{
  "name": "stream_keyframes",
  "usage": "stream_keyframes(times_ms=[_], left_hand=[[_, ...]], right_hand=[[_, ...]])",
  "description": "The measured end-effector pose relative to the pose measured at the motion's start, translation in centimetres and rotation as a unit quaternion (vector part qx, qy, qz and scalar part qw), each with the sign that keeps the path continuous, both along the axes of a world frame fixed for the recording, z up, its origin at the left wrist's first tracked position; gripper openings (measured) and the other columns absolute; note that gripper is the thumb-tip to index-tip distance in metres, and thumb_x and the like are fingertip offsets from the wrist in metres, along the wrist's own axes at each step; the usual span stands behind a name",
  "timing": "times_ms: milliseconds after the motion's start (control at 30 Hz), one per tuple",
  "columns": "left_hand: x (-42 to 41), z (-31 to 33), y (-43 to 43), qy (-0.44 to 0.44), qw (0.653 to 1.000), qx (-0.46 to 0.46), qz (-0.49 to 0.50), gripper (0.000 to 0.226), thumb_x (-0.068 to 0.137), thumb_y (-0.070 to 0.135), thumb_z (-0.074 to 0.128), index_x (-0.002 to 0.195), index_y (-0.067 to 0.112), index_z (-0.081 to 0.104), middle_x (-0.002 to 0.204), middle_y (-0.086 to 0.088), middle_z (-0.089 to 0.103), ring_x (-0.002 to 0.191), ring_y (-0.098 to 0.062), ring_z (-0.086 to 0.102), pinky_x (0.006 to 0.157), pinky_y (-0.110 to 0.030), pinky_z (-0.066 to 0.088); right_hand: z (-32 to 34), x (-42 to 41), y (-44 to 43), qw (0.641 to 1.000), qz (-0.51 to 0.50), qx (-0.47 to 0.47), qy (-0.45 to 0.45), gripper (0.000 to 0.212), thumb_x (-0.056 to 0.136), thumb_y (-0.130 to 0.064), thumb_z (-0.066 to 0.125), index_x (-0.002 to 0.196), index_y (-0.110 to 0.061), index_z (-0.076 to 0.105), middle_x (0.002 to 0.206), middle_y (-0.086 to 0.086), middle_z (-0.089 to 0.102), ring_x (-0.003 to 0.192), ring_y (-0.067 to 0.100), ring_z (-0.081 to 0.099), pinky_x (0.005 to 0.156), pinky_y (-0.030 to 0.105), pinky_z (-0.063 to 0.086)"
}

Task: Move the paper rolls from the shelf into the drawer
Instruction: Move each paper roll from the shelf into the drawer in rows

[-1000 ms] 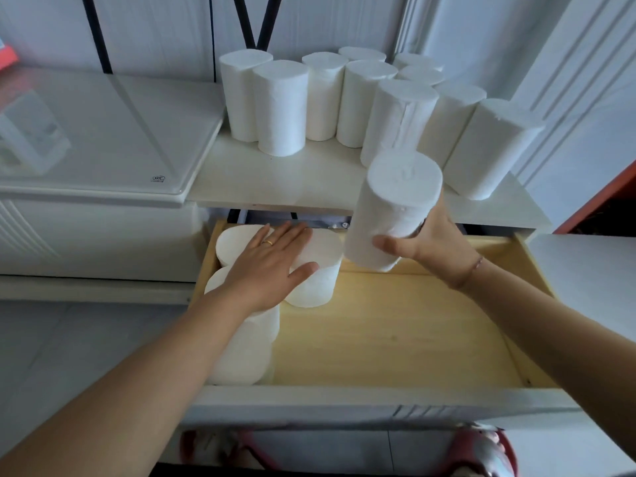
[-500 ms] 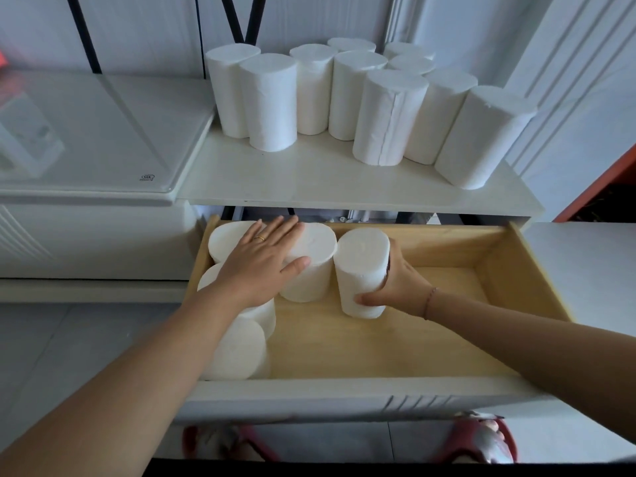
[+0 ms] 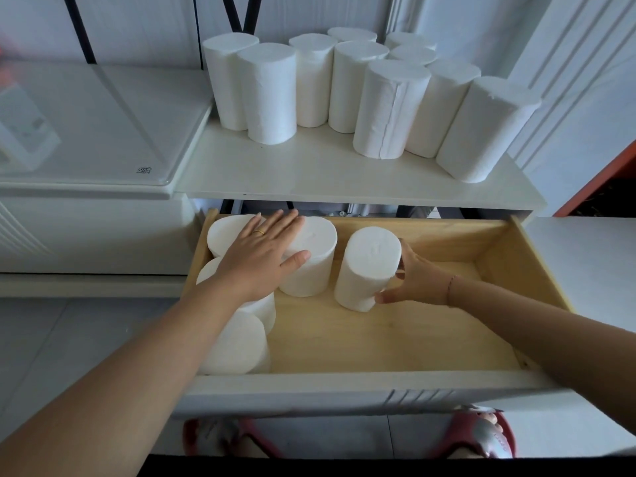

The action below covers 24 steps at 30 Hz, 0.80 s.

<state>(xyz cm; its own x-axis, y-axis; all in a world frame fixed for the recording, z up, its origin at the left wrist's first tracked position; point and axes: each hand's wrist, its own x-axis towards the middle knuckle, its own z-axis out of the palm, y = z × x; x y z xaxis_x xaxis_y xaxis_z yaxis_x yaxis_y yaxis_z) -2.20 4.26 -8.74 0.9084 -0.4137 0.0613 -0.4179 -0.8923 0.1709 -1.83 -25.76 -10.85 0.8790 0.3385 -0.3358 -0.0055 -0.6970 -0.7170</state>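
Right hand (image 3: 418, 278) fingers loosely curled at upright roll (image 3: 368, 268); shelf rolls (image 3: 392, 108) at 12 o'clock; left hand (image 3: 263, 258) flat, spread.

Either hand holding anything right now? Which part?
Right hand touches the newest roll low on its side, fingers open, loose at best. Left hand lies flat on roll tops, gripping nothing.

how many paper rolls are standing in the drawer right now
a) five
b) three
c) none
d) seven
a: the drawer holds five rolls, four clustered at its left side under the left hand and one more beside the right hand.
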Motion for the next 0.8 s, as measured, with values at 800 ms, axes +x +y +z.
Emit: stream_keyframes(times_ms=[800], left_hand=[[0.1,0.0,-0.2,0.004,1.000,-0.009,0.008,0.065,0.094,0.057,0.014,0.150,0.028,-0.001,0.157,0.014,-0.006,0.143,-0.003,-0.008,0.114,-0.025,-0.013]], right_hand=[[5.0,0.3,1.7,0.950,-0.090,0.017,0.299,0.041,0.091,-0.046,0.058,0.105,-0.007,0.057,0.102,0.025,0.070,0.088,0.034,0.073,0.073,0.038,0.062]])
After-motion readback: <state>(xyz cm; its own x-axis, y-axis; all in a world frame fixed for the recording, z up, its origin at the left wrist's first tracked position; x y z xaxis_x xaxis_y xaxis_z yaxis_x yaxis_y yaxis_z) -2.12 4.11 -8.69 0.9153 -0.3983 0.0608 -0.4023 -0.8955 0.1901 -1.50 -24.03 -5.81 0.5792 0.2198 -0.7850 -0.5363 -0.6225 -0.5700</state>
